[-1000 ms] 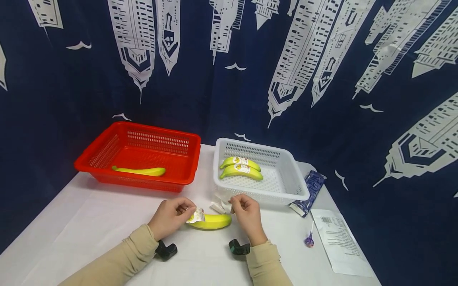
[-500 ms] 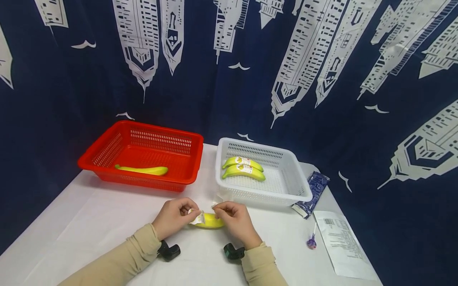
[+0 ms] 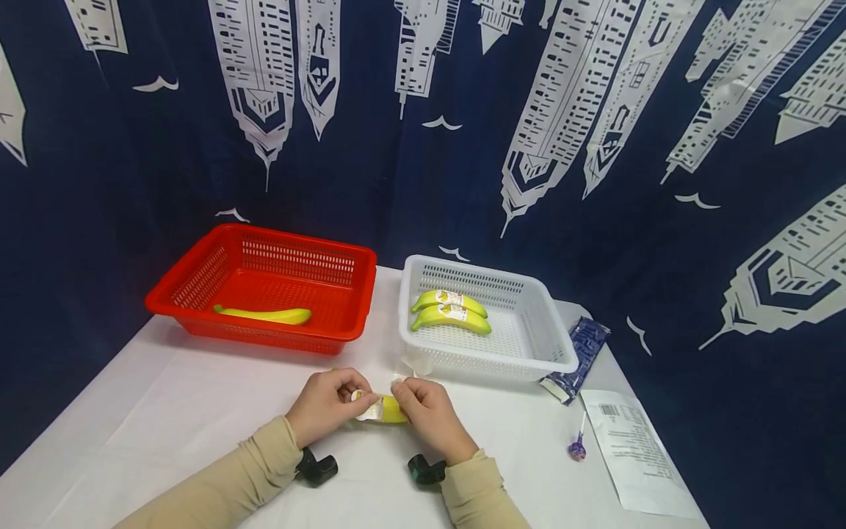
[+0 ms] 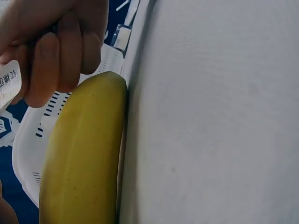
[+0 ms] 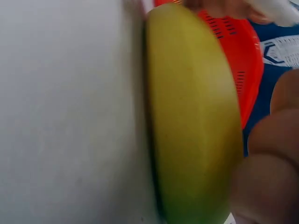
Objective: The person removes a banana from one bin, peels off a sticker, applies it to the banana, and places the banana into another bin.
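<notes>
Left hand (image 3: 328,404) pinches a label (image 3: 372,411) over a banana (image 3: 394,412); right hand (image 3: 434,417), curled, hold unclear, hides the banana's tip (image 4: 106,84), which the left wrist view shows.

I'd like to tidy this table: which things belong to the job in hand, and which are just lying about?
Likely in the job: left hand, right hand, label, front banana, red basket, white basket, three bananas inside.

Seemingly lying about: lollipop, blue packet, printed sheet.

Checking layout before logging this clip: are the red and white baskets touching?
Apart: the head view shows a strip of table between the red basket and white basket.
</notes>
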Demonstrator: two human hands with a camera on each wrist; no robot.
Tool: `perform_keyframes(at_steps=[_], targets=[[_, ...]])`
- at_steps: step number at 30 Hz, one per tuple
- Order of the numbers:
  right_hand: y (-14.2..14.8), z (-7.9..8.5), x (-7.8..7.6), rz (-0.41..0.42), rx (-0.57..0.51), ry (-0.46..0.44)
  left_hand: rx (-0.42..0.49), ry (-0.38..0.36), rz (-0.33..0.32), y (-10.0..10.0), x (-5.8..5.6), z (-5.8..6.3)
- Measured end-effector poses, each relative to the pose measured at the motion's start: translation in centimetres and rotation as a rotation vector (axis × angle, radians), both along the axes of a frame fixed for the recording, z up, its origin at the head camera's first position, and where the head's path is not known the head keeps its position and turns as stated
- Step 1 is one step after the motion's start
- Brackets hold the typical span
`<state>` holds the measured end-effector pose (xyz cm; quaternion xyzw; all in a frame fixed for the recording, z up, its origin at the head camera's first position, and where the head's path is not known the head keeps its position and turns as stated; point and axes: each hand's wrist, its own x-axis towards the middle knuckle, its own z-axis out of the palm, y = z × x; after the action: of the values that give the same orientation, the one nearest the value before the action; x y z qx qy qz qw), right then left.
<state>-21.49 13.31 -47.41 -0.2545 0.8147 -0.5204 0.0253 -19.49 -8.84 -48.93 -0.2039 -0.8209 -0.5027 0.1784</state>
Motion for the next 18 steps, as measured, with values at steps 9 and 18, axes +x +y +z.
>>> perform_keyframes(at_steps=[9,18], targets=[[-0.24,-0.22,0.29,0.033,0.081,0.297,-0.009,0.015,-0.051,0.16,-0.05,0.01],[0.12,-0.23,0.0,0.001,0.117,0.312,-0.094,0.085,-0.054,-0.29,0.0,0.18]])
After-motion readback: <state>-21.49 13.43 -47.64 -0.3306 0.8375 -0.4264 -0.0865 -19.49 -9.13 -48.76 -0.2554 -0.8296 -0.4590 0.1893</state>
